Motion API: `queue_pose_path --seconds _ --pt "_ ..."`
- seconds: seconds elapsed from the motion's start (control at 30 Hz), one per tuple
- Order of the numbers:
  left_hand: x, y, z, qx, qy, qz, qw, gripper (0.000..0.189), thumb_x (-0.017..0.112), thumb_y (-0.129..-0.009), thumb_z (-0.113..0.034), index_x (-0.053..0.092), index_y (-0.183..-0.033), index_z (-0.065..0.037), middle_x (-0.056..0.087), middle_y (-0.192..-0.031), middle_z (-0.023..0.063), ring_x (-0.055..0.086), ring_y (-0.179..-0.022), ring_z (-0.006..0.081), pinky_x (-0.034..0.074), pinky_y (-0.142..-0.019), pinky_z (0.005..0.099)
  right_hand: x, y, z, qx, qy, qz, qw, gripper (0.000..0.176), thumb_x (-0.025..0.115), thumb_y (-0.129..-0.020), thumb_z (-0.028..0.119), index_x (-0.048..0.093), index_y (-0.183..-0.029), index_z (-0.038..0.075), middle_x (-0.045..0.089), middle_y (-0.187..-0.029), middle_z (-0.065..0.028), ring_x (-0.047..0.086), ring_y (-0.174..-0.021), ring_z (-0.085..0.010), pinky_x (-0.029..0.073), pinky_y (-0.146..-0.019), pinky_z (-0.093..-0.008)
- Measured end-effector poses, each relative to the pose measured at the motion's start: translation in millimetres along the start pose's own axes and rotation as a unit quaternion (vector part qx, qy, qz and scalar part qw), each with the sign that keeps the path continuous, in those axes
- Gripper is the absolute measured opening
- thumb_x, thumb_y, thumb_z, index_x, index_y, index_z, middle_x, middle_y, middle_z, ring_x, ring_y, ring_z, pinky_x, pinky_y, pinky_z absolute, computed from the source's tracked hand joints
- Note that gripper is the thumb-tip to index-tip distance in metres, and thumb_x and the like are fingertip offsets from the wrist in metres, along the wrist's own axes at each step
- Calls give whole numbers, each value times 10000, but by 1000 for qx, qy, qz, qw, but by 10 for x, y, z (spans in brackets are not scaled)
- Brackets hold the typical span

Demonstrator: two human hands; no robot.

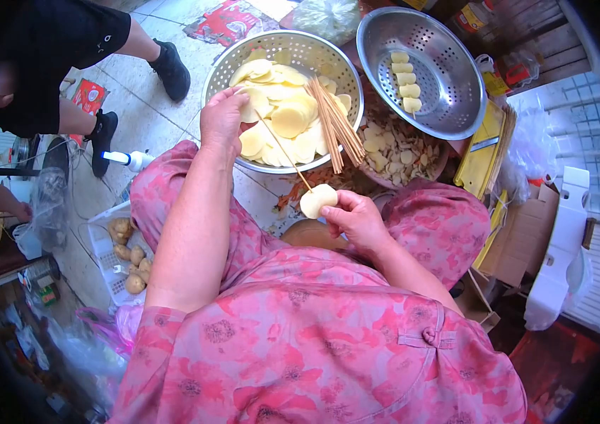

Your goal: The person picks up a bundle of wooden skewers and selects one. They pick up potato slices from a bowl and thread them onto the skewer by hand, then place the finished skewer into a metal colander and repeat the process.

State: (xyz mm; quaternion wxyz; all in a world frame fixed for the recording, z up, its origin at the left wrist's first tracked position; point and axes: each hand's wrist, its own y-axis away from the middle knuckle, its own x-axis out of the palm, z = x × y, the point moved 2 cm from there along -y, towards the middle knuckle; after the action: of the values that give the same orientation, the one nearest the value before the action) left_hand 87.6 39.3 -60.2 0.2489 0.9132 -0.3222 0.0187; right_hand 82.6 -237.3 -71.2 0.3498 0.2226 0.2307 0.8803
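Note:
My left hand [222,121] pinches a thin pale potato slice [249,106] over the near left side of a steel colander [213,74]. A thin wooden skewer [284,152] slants from that slice down to my right hand [358,219]. At its lower end the skewer meets a round potato slice [318,202], gripped between my right thumb and fingers. Many loose potato slices [291,116] fill the colander. A bundle of bare wooden skewers [336,131] leans across its right rim.
A second colander [448,92] holds a skewer of potato slices [406,83]. Below it sits a basin of peelings and scraps [395,152]. Whole potatoes [134,272] lie in a white basket [105,258] at left. Another person's legs [95,71] are at upper left; a cardboard box [522,233] stands right.

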Motion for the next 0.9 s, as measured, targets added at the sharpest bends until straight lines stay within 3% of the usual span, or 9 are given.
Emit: queue_pose_path --seconds 0.2,0.5,0.77,0.9 --pt "41 36 -24 8 9 19 1000 263 596 -823 -115 541 -1071 -42 607 -968 72 616 -845 188 538 -710 353 13 11 40 8 -1 -4 1000 108 624 -849 106 608 -924 30 542 -680 32 463 -502 -39 399 -449 -198" --pt "138 40 126 90 -143 101 980 190 556 -845 -100 605 -1012 -24 626 -953 82 616 -836 150 534 -722 308 -24 -8 19 10 5 -28 1000 108 622 -848 102 607 -926 28 537 -669 32 452 -486 -38 390 -431 -199" --pt "169 107 91 -18 -8 25 999 206 529 -849 -98 592 -1028 -18 608 -999 114 626 -850 202 552 -714 366 -40 -54 -37 14 11 0 1000 159 632 -840 110 616 -976 30 570 -731 14 479 -525 -49 426 -470 -199" --pt "162 96 99 -39 -1 47 998 191 550 -854 -109 590 -1018 -19 616 -985 107 628 -843 202 552 -727 371 -25 -49 -50 2 10 -1 1000 155 632 -842 113 614 -972 31 568 -724 10 486 -531 -55 434 -480 -206"
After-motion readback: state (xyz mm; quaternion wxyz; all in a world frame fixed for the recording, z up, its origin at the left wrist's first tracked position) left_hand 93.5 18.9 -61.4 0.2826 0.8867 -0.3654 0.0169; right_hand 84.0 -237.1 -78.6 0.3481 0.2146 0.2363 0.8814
